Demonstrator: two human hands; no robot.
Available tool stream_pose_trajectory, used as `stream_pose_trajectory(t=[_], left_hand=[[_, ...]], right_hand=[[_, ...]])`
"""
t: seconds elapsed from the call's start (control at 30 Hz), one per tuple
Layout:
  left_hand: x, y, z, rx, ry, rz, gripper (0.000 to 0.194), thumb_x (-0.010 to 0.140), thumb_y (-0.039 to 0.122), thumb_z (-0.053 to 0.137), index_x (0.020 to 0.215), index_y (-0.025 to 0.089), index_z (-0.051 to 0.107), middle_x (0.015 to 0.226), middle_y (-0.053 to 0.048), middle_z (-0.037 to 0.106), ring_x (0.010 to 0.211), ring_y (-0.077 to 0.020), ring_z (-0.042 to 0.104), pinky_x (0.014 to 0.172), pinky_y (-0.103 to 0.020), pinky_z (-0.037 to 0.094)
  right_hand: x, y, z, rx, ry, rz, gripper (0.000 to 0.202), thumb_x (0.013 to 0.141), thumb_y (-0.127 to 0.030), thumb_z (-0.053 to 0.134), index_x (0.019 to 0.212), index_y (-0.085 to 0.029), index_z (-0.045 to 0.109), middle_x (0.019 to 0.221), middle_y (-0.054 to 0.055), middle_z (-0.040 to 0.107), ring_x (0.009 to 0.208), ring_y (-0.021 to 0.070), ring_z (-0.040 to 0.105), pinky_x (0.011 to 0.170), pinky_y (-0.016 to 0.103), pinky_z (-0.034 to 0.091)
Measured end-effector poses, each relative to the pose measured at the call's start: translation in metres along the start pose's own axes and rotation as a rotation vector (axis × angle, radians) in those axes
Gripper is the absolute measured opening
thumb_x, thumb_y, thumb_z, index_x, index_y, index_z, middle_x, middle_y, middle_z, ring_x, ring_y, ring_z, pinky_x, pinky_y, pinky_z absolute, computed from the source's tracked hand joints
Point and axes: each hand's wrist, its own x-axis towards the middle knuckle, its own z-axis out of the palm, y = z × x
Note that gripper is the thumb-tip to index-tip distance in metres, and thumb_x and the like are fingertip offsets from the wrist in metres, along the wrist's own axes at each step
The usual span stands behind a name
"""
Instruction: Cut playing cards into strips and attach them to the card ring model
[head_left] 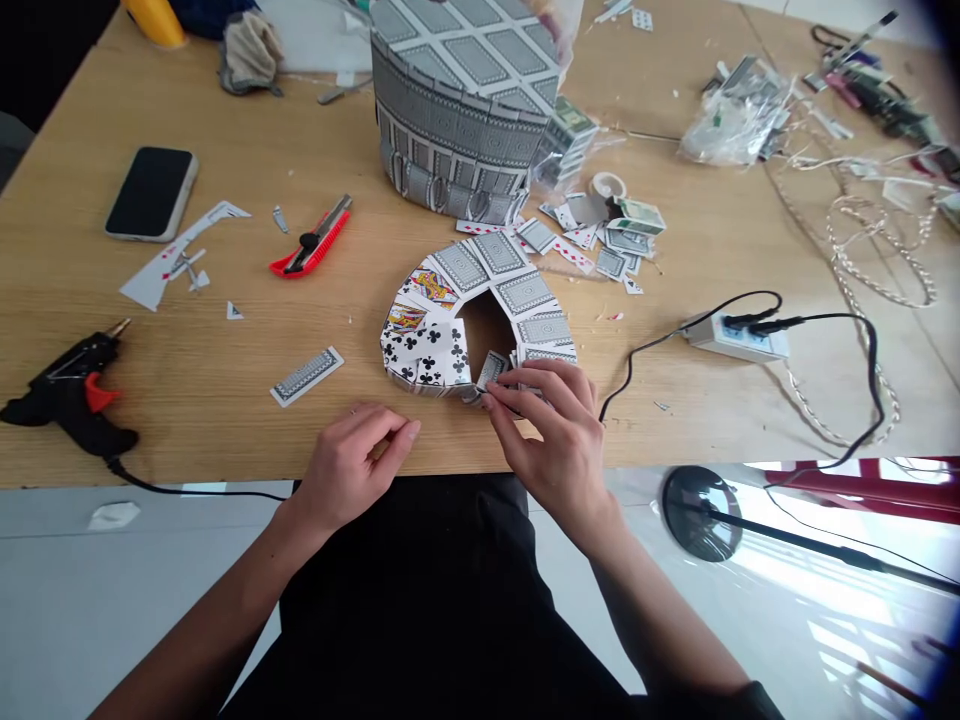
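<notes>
A curved ring built from playing cards [499, 255] lies near the table's front edge, some cards face down and some showing clubs and court faces. My right hand [555, 410] is at its front right, thumb and index finger pinched on a small card strip [493, 368] at the ring's opening. The fingertips partly hide where the strip meets the ring. My left hand [360, 455] rests at the table edge, fingers curled in and nothing visible in them. A loose card strip [307, 377] lies beyond it to the left.
A card-covered drum-shaped box [457, 130] stands behind the ring. Left are a glue gun [71, 385], a red utility knife [313, 238] and a phone [152, 193]. Card scraps [600, 235], a tape roll [607, 186] and a power strip [739, 337] with cords lie right.
</notes>
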Motion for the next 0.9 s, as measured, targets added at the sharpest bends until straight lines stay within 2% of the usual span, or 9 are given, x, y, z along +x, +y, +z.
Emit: stream_pose_trajectory(t=[0.3, 0.47, 0.53, 0.63, 0.73, 0.83, 0.9], left_hand=[[0.000, 0.000, 0.001, -0.005, -0.007, -0.014, 0.019, 0.103, 0.014, 0.068, 0.086, 0.021, 0.063, 0.074, 0.002, 0.066, 0.071, -0.0135, 0.061, 0.074, -0.028, 0.050], [-0.006, -0.002, 0.001, -0.003, 0.028, -0.062, 0.006, 0.102, 0.015, 0.070, 0.100, 0.021, 0.069, 0.088, 0.001, 0.075, 0.078, -0.0120, 0.069, 0.077, -0.024, 0.054], [-0.008, -0.005, 0.000, -0.012, 0.066, -0.120, 0.009, 0.101, 0.016, 0.071, 0.108, 0.021, 0.069, 0.095, 0.000, 0.077, 0.084, -0.0123, 0.073, 0.080, -0.024, 0.057], [-0.009, -0.010, 0.001, -0.042, 0.147, -0.231, 0.012, 0.100, 0.020, 0.073, 0.111, 0.021, 0.067, 0.101, -0.002, 0.076, 0.092, -0.0157, 0.075, 0.089, -0.029, 0.060], [-0.006, -0.012, 0.002, -0.045, 0.206, -0.331, 0.028, 0.097, 0.025, 0.076, 0.123, 0.021, 0.064, 0.115, -0.007, 0.075, 0.104, -0.0211, 0.074, 0.098, -0.039, 0.061], [0.002, -0.010, 0.004, -0.056, 0.182, -0.341, 0.057, 0.096, 0.028, 0.078, 0.147, 0.021, 0.054, 0.140, -0.015, 0.070, 0.124, -0.0278, 0.072, 0.105, -0.046, 0.061], [0.009, -0.006, 0.008, -0.069, 0.144, -0.327, 0.069, 0.096, 0.028, 0.078, 0.158, 0.022, 0.047, 0.152, -0.017, 0.065, 0.137, -0.0312, 0.067, 0.113, -0.049, 0.058]], right_hand=[[-0.001, -0.001, 0.006, 0.055, 0.021, 0.019, 0.017, 0.098, -0.014, 0.076, 0.106, -0.028, 0.078, 0.105, 0.003, 0.083, 0.113, 0.0297, 0.073, 0.101, 0.054, 0.058], [-0.007, -0.001, -0.001, 0.090, 0.061, 0.015, 0.030, 0.096, -0.012, 0.077, 0.120, -0.029, 0.076, 0.123, 0.008, 0.079, 0.123, 0.0320, 0.071, 0.109, 0.059, 0.057], [-0.014, 0.004, -0.007, 0.092, 0.122, 0.067, 0.037, 0.096, -0.012, 0.075, 0.128, -0.030, 0.075, 0.130, 0.011, 0.076, 0.125, 0.0327, 0.070, 0.110, 0.060, 0.057], [-0.031, 0.017, -0.012, 0.096, 0.243, 0.230, 0.047, 0.096, -0.018, 0.075, 0.141, -0.031, 0.070, 0.141, 0.013, 0.069, 0.135, 0.0353, 0.065, 0.116, 0.064, 0.053], [-0.051, 0.032, -0.011, 0.282, 0.247, 0.438, 0.064, 0.096, -0.028, 0.075, 0.156, -0.032, 0.054, 0.161, 0.014, 0.055, 0.153, 0.0368, 0.052, 0.123, 0.067, 0.047], [-0.061, 0.037, -0.003, 0.582, 0.083, 0.571, 0.079, 0.094, -0.031, 0.076, 0.164, -0.035, 0.040, 0.168, 0.016, 0.049, 0.153, 0.0344, 0.055, 0.122, 0.064, 0.051], [-0.059, 0.035, 0.004, 0.663, 0.017, 0.592, 0.087, 0.092, -0.031, 0.080, 0.167, -0.034, 0.035, 0.169, 0.016, 0.049, 0.153, 0.0329, 0.054, 0.124, 0.063, 0.049]])
